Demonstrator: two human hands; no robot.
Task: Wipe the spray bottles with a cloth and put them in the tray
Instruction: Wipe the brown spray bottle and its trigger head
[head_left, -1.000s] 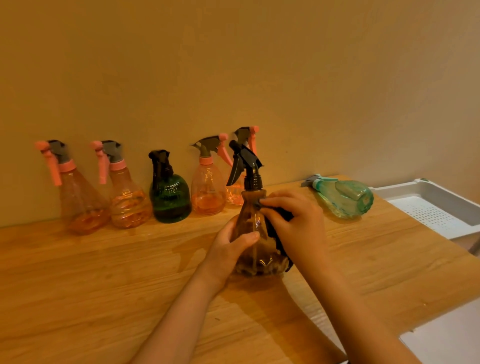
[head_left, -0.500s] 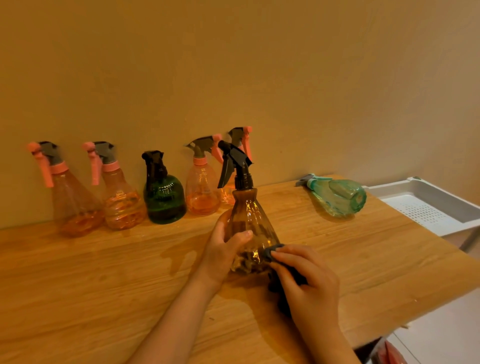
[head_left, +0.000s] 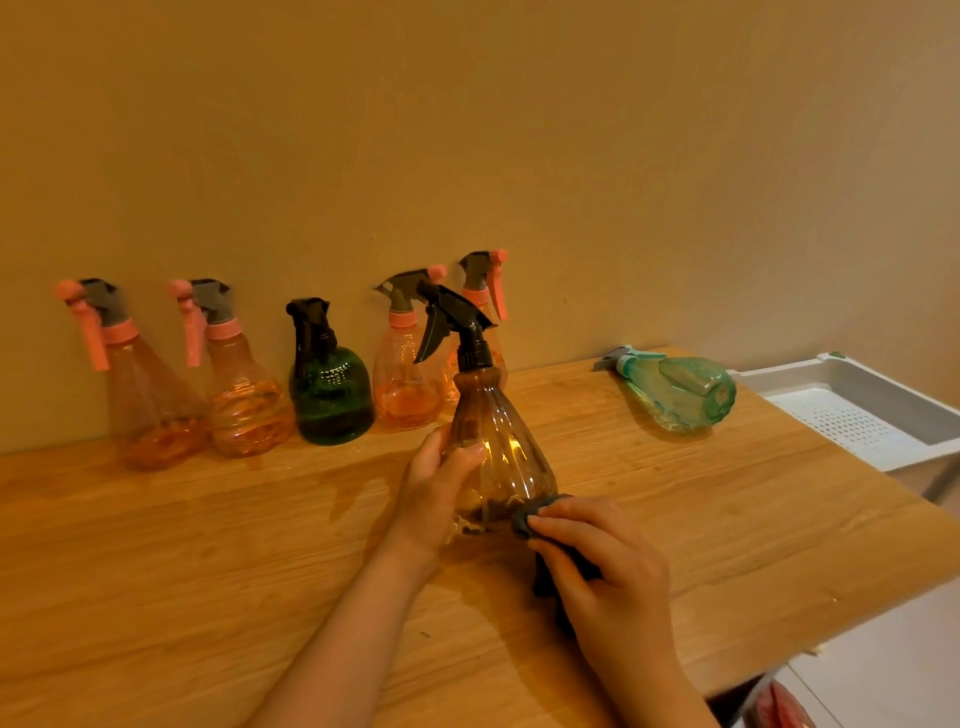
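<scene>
On the wooden table (head_left: 208, 571), the left hand (head_left: 434, 488) grips the upright brown spray bottle (head_left: 496, 457) while the right hand (head_left: 608, 577) presses a dark cloth (head_left: 535, 512) against its base, with a white tray (head_left: 852, 410) at the table's far right.

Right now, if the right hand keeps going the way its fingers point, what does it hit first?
The brown bottle: the right hand presses the dark cloth at its base, so it seems there is no gap.

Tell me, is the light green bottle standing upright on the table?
No, the light green bottle lies on its side on the table, near the tray.
</scene>
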